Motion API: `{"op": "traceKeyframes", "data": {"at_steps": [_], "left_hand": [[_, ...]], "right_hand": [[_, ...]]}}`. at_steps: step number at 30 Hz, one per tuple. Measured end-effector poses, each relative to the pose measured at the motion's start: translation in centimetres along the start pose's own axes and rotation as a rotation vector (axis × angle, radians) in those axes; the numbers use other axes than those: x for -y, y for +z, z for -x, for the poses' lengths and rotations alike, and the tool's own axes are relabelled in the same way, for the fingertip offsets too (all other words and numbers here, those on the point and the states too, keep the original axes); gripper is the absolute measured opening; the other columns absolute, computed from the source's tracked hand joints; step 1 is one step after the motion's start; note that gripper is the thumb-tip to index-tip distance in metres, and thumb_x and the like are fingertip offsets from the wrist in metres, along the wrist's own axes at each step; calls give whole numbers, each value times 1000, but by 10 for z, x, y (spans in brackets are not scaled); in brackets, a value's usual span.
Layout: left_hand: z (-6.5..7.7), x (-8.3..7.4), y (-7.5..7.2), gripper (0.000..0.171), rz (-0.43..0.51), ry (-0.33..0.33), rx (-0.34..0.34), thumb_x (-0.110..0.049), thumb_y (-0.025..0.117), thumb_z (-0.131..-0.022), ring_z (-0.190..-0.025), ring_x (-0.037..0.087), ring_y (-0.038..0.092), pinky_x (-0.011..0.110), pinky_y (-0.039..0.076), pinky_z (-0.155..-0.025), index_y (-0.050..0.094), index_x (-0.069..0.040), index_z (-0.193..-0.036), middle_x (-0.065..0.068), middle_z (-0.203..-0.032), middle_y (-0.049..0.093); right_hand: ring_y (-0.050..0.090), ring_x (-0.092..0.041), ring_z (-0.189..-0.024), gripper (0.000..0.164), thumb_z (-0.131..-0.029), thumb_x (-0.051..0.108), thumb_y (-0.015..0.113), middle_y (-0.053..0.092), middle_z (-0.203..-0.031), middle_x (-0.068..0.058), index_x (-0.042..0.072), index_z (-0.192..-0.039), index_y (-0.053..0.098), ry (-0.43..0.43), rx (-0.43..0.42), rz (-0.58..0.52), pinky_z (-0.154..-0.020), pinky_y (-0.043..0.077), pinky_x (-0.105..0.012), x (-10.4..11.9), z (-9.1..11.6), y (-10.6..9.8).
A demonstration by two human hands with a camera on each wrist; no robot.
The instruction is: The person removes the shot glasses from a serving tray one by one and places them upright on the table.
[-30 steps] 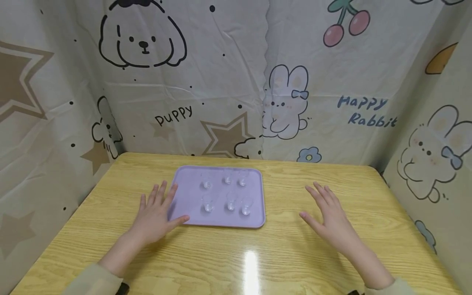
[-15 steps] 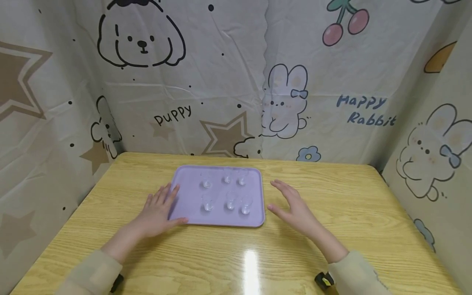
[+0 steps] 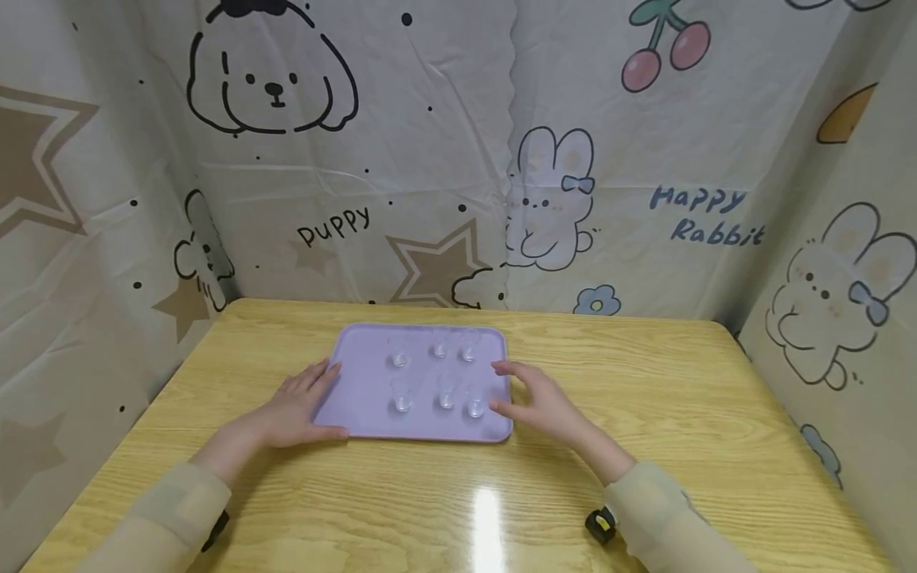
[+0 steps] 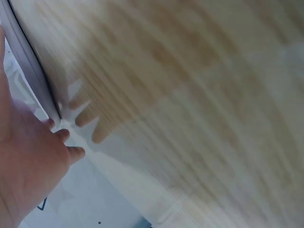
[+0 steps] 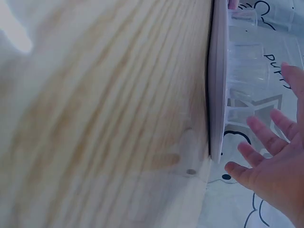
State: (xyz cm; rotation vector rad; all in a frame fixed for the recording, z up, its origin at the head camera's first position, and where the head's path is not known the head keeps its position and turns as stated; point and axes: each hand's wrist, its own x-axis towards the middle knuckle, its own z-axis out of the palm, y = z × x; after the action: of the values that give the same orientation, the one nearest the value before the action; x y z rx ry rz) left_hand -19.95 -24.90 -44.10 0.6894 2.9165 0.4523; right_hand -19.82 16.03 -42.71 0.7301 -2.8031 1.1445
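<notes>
A lilac tray (image 3: 361,382) lies flat on the wooden table, bearing several small clear plastic cups in two rough rows. My left hand (image 3: 294,414) is at the tray's left edge, thumb along the near corner and fingers by the side rim; the left wrist view shows the hand (image 4: 31,161) beside the tray's edge (image 4: 35,71). Over the right rim reaches my right hand (image 3: 543,404), fingers and thumb apart, close to the front right cup (image 3: 475,407). In the right wrist view nothing lies between that hand's fingers (image 5: 263,135). Whether it touches a cup, I cannot tell.
Wooden tabletop (image 3: 401,509) extends around the tray, with a bright reflection near the front. A printed cloth (image 3: 430,175) hangs behind the table and along both sides. A black wrist device (image 3: 600,525) sits at the right sleeve.
My right hand has moved left from the bare table to above the tray's right rim. My left hand has settled lower and slightly left at the tray's left edge. The cups have stayed put.
</notes>
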Motion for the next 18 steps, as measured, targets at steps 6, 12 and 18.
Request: {"op": "traceKeyframes", "data": {"at_steps": [6,12,18], "left_hand": [[-2,2,-3,109,14,-19,22,-70,62,-74,-138,48,17,65,14,-108,23,1,-148,24,-154,14],[-2,1,-4,103,32,-35,39,-68,64,-74,-136,51,17,65,17,-107,33,-1,-145,24,-154,14],[0,0,-6,104,22,-40,45,-69,63,-74,-136,52,18,66,19,-106,33,0,-145,26,-154,14]], "right_hand": [[58,-25,-111,48,-82,28,74,66,-110,-4,9,-123,57,11,40,-19,-99,42,-48,-2,-8,5],[62,-20,-95,37,-82,22,75,67,-96,1,9,-113,61,24,66,-38,-93,45,-47,-2,-12,7],[62,-18,-92,35,-81,24,75,66,-94,3,10,-111,63,22,101,-43,-85,49,-41,0,-17,10]]}}
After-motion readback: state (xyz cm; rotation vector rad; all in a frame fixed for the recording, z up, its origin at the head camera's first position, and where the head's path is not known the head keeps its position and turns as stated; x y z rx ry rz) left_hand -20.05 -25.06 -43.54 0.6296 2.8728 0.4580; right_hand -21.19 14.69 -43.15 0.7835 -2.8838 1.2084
